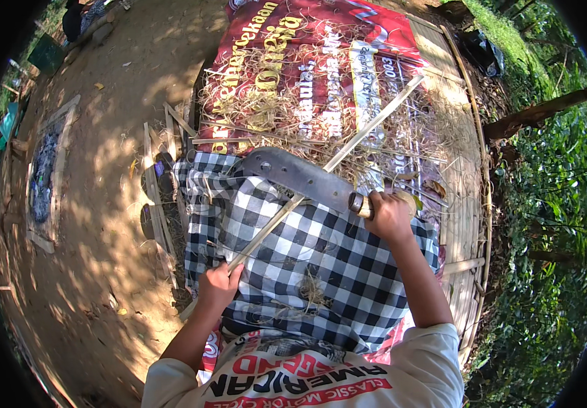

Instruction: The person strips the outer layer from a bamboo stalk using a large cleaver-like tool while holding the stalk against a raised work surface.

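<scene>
My right hand (389,216) is closed round the wooden handle of a machete (300,178), whose broad dark blade points left. The blade lies across a long pale bamboo strip (376,122), which runs slantwise from lower left to upper right. Lower down, my left hand (220,284) grips that strip near its lower end. A black-and-white checked cloth (348,255) covers my lap beneath both hands, with a small tuft of shavings (314,291) on it.
Ahead lies a red printed banner (395,34) strewn with curly shavings (239,102). It covers part of a bamboo platform (467,204). More strips (157,197) lean at the left over bare earth (109,224). A branch (542,114) and green plants border the right.
</scene>
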`<action>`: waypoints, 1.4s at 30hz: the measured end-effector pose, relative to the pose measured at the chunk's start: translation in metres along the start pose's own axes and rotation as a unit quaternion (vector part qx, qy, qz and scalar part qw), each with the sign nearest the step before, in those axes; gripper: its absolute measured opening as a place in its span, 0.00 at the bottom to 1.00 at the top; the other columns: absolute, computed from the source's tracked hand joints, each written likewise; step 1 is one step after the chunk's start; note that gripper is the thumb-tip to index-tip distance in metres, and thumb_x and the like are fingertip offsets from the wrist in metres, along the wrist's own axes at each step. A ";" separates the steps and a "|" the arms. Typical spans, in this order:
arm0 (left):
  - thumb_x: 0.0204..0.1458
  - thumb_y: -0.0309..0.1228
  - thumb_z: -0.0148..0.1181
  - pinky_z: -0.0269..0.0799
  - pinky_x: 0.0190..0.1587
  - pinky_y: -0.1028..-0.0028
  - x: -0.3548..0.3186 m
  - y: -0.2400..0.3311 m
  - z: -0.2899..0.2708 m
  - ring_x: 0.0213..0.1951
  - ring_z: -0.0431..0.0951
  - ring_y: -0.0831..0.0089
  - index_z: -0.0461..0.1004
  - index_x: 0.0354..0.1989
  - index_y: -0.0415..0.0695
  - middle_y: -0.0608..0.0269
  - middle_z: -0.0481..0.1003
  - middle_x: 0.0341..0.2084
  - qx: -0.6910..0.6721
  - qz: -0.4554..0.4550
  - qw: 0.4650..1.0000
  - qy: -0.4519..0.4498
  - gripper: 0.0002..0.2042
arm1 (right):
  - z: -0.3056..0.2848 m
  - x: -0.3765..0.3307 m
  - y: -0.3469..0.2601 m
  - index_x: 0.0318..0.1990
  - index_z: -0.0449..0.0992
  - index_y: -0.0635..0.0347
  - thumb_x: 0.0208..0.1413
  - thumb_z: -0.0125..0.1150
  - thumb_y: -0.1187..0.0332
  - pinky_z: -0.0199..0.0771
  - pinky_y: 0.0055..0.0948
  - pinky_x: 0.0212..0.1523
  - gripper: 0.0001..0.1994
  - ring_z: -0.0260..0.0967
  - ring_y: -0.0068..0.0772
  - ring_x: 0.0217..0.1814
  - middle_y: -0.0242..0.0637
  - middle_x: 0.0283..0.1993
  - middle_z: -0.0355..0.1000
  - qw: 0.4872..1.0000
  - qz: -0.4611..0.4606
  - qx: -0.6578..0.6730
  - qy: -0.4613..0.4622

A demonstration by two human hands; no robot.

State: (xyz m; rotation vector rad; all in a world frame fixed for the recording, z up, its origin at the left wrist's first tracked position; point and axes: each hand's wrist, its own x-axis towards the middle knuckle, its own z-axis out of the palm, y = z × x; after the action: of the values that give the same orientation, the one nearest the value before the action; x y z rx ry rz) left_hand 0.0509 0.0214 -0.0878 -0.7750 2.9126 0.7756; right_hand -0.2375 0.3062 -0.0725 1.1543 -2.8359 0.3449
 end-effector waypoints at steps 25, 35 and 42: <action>0.55 0.46 0.55 0.69 0.25 0.53 0.016 0.014 -0.014 0.23 0.74 0.41 0.72 0.19 0.37 0.40 0.71 0.15 0.008 -0.024 0.997 -0.071 0.23 | -0.005 0.013 0.062 0.32 0.73 0.61 0.41 0.62 0.65 0.75 0.47 0.30 0.12 0.74 0.52 0.26 0.48 0.22 0.74 0.982 0.187 -0.015 -0.006; 0.58 0.43 0.53 0.64 0.23 0.54 0.011 -0.006 -0.010 0.23 0.71 0.38 0.73 0.22 0.35 0.38 0.67 0.14 -0.068 -0.025 0.992 -0.102 0.21 | 0.006 0.005 0.001 0.31 0.71 0.58 0.32 0.62 0.66 0.74 0.39 0.34 0.14 0.75 0.47 0.30 0.43 0.28 0.74 0.997 0.051 0.044 -0.045; 0.59 0.42 0.52 0.64 0.23 0.54 0.018 0.003 -0.016 0.23 0.70 0.38 0.72 0.21 0.35 0.39 0.68 0.15 -0.081 -0.023 0.990 -0.113 0.22 | 0.007 0.014 0.040 0.31 0.72 0.58 0.27 0.64 0.67 0.73 0.39 0.33 0.17 0.72 0.47 0.31 0.41 0.27 0.72 0.999 0.009 0.040 0.007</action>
State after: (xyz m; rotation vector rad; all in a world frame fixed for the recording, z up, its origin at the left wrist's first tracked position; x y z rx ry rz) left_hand 0.0353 0.0080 -0.0748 -0.7110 2.6484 1.0318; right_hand -0.2749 0.3232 -0.0845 1.1366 -2.8456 0.4712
